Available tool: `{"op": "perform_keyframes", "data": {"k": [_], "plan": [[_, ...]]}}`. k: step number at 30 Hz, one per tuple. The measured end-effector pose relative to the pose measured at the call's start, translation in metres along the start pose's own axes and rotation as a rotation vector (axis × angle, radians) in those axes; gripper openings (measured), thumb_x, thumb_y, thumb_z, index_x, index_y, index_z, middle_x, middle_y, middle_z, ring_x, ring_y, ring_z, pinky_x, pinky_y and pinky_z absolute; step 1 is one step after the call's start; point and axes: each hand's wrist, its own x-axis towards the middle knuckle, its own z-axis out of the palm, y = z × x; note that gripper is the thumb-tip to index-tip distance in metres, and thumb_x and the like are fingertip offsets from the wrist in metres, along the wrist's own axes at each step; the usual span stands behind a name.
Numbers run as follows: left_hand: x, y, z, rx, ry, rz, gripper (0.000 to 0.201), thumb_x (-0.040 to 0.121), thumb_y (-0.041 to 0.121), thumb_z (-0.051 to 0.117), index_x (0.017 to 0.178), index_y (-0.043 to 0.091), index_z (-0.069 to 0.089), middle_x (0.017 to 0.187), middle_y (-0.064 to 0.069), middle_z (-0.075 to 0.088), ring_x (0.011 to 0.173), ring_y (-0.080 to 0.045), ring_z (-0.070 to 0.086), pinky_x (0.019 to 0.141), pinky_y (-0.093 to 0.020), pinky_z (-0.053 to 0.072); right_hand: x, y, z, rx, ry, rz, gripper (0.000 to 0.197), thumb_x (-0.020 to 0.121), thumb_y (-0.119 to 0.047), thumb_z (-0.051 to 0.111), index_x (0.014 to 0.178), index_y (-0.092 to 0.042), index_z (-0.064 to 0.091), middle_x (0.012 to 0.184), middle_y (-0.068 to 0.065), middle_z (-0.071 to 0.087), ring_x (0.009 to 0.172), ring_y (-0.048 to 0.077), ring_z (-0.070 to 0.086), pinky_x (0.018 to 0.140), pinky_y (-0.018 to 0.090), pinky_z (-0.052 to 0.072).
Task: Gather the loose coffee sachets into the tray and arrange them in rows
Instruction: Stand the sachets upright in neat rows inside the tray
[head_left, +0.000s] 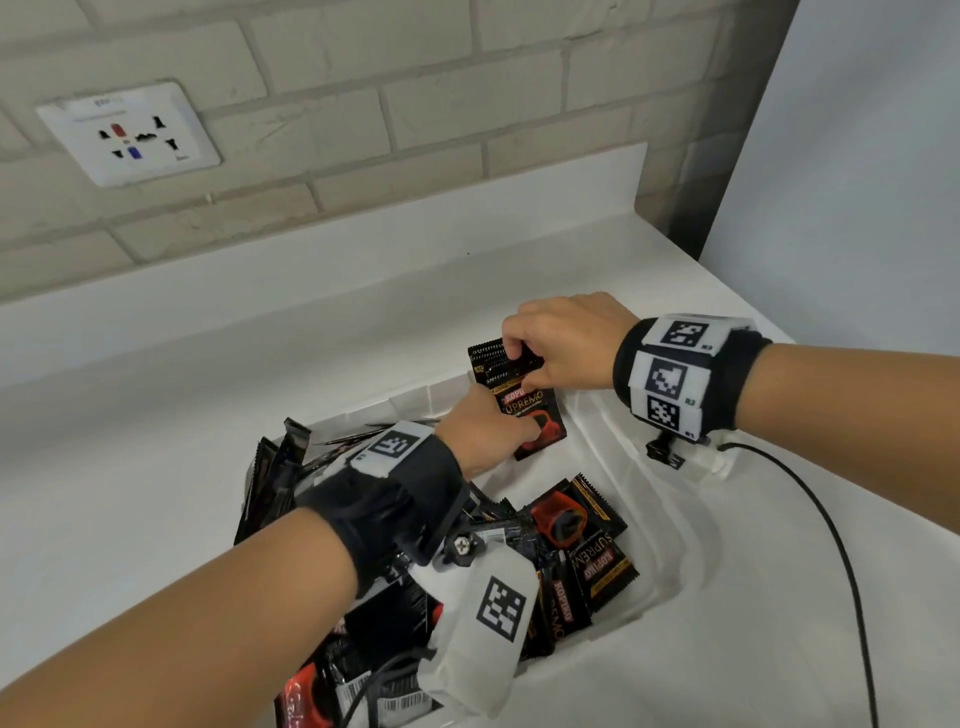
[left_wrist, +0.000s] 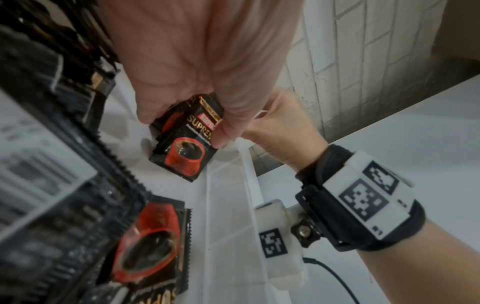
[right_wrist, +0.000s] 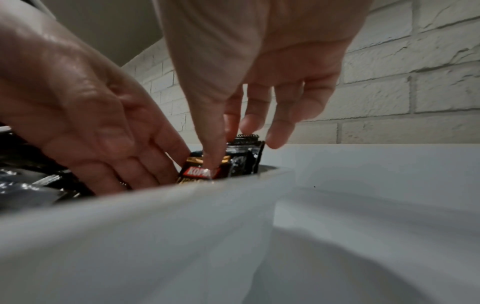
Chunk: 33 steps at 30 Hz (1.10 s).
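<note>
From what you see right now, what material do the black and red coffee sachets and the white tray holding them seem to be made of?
The black and red coffee sachets look like glossy laminated foil or plastic film: they shine and have serrated sealed edges. The white tray looks like thin translucent moulded plastic with a smooth, matt finish; light passes through its rim. Neither is certain by sight alone.

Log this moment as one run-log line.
left hand: holds sachet stack | right hand: pinches stack top | place: tray far corner | loose sachets: unsorted in tray
</note>
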Motion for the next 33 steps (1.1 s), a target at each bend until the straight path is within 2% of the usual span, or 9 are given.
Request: {"op": "perform_keyframes", "data": {"k": [3, 8, 12, 14, 19, 21, 28, 31, 33], "plan": [[0.006, -0.002, 0.006, -0.067, 0.002, -0.008, 0.048, 0.081, 0.007, 0.060, 0.125, 0.003, 0.041, 0.113, -0.017, 0.061, 0.095, -0.022, 0.058, 0.078, -0.030, 0.047, -0.007, -0.001, -0.002, 0.058, 0.034, 0.046, 0.030, 0.083, -0.040, 0.061, 0.108, -0.025, 0.050, 0.079, -0.015, 0.038, 0.078, 0.009, 0.043, 0.056, 0.024, 0.030], [0.008, -0.006, 0.009, -0.057, -0.001, -0.022, 0.059, 0.081, 0.006, 0.058, 0.131, -0.002, 0.028, 0.104, -0.013, 0.061, 0.084, -0.019, 0.056, 0.066, -0.026, 0.044, -0.029, 0.005, -0.012, 0.519, 0.087, 0.248, 0.019, 0.087, -0.027, 0.059, 0.104, -0.022, 0.051, 0.078, -0.009, 0.051, 0.069, 0.004, 0.049, 0.062, 0.020, 0.039], [0.011, -0.017, 0.007, -0.038, -0.012, -0.056, 0.050, 0.088, 0.003, 0.054, 0.128, -0.004, 0.025, 0.089, -0.004, 0.049, 0.075, -0.010, 0.047, 0.067, -0.023, 0.041, -0.044, 0.007, -0.013, 0.805, -0.142, 0.344, 0.011, 0.090, -0.015, 0.055, 0.097, -0.021, 0.050, 0.090, 0.005, 0.063, 0.074, 0.012, 0.061, 0.060, 0.019, 0.050], [0.008, -0.018, 0.006, -0.050, -0.015, -0.063, 0.050, 0.087, 0.005, 0.055, 0.127, -0.002, 0.027, 0.094, -0.006, 0.049, 0.080, -0.013, 0.048, 0.074, -0.027, 0.041, -0.047, 0.004, -0.011, 0.965, -0.254, 0.401, 0.012, 0.090, -0.009, 0.055, 0.095, -0.020, 0.052, 0.095, 0.010, 0.061, 0.078, 0.014, 0.060, 0.073, 0.022, 0.054], [0.012, -0.017, 0.009, -0.014, -0.040, -0.088, 0.042, 0.081, 0.001, 0.057, 0.117, 0.001, 0.037, 0.101, -0.012, 0.050, 0.091, -0.022, 0.048, 0.075, -0.027, 0.040, -0.045, -0.008, -0.006, 1.191, -0.373, 0.500, 0.018, 0.091, 0.000, 0.047, 0.099, -0.016, 0.051, 0.090, 0.002, 0.050, 0.082, 0.008, 0.050, 0.095, 0.024, 0.041], [0.011, -0.017, 0.011, 0.046, -0.037, -0.075, 0.053, 0.073, 0.005, 0.063, 0.121, 0.005, 0.039, 0.107, -0.017, 0.055, 0.096, -0.029, 0.054, 0.084, -0.036, 0.046, -0.041, -0.014, -0.002, 1.228, -0.402, 0.539, 0.020, 0.092, 0.003, 0.044, 0.096, -0.015, 0.052, 0.106, 0.007, 0.051, 0.099, 0.015, 0.052, 0.101, 0.029, 0.040], [0.020, -0.013, 0.018, 0.401, 0.113, -0.141, 0.062, 0.089, 0.010, 0.058, 0.137, -0.001, 0.019, 0.135, -0.017, 0.045, 0.122, -0.028, 0.048, 0.095, -0.032, 0.042, -0.026, -0.023, 0.011, 1.298, -0.365, 0.686, 0.027, 0.090, 0.008, 0.039, 0.086, -0.016, 0.051, 0.099, 0.006, 0.042, 0.088, 0.017, 0.043, 0.076, 0.027, 0.043], [0.024, -0.012, 0.017, 0.549, 0.186, -0.067, 0.055, 0.088, 0.015, 0.059, 0.132, -0.001, 0.030, 0.135, -0.014, 0.038, 0.113, -0.023, 0.044, 0.073, -0.020, 0.040, -0.026, -0.025, 0.012, 1.346, -0.340, 0.708, 0.029, 0.090, 0.010, 0.035, 0.084, -0.016, 0.048, 0.096, 0.007, 0.043, 0.078, 0.015, 0.044, 0.058, 0.022, 0.041], [0.025, -0.012, 0.020, 0.599, 0.185, -0.057, 0.054, 0.087, 0.016, 0.061, 0.131, 0.000, 0.032, 0.135, -0.015, 0.037, 0.107, -0.022, 0.042, 0.076, -0.022, 0.039, -0.028, -0.023, 0.012, 1.359, -0.316, 0.719, 0.031, 0.089, 0.011, 0.034, 0.084, -0.016, 0.048, 0.095, 0.007, 0.044, 0.079, 0.015, 0.044, 0.056, 0.023, 0.038]]}}
